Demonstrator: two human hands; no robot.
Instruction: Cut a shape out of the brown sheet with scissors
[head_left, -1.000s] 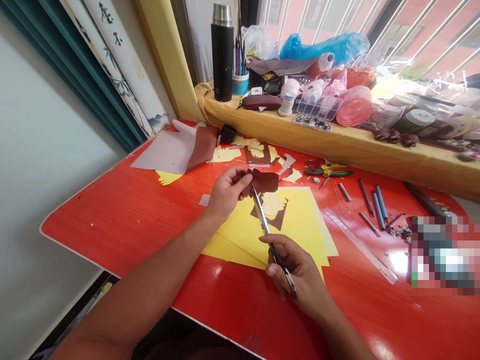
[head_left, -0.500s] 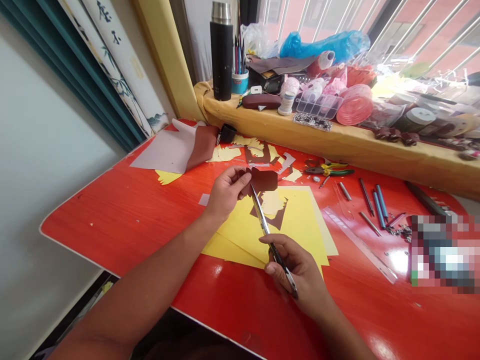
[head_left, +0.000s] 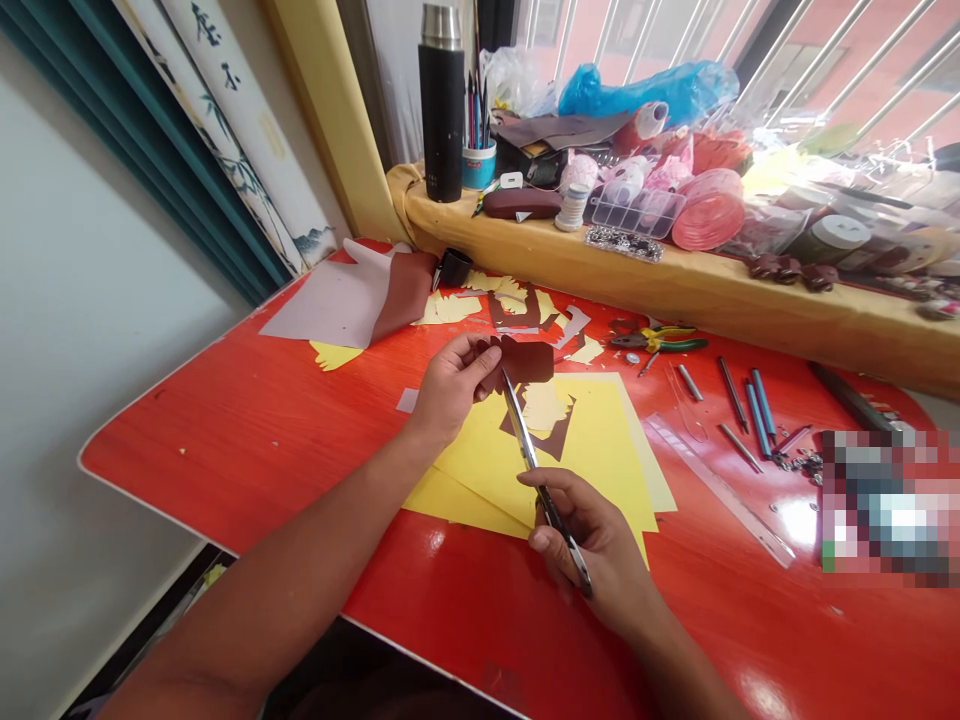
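Observation:
My left hand (head_left: 452,382) pinches a small dark brown cut-out piece (head_left: 527,360) and holds it up above the red table (head_left: 255,430). My right hand (head_left: 592,545) grips a pair of scissors (head_left: 534,465) by the handles. The blades point up and away, with their tip at the lower edge of the brown piece. Beneath both hands lie yellow paper sheets (head_left: 600,440) with a brown offcut (head_left: 551,432) on them.
A brown and grey sheet (head_left: 360,295) lies at the table's far left with scraps nearby. Pliers (head_left: 660,343), pens (head_left: 757,405) and a clear ruler (head_left: 720,490) sit to the right. A black flask (head_left: 441,105) and cluttered craft supplies fill the window ledge (head_left: 675,280).
Almost nothing has moved. The brown piece and scissors have shifted very slightly in my hands.

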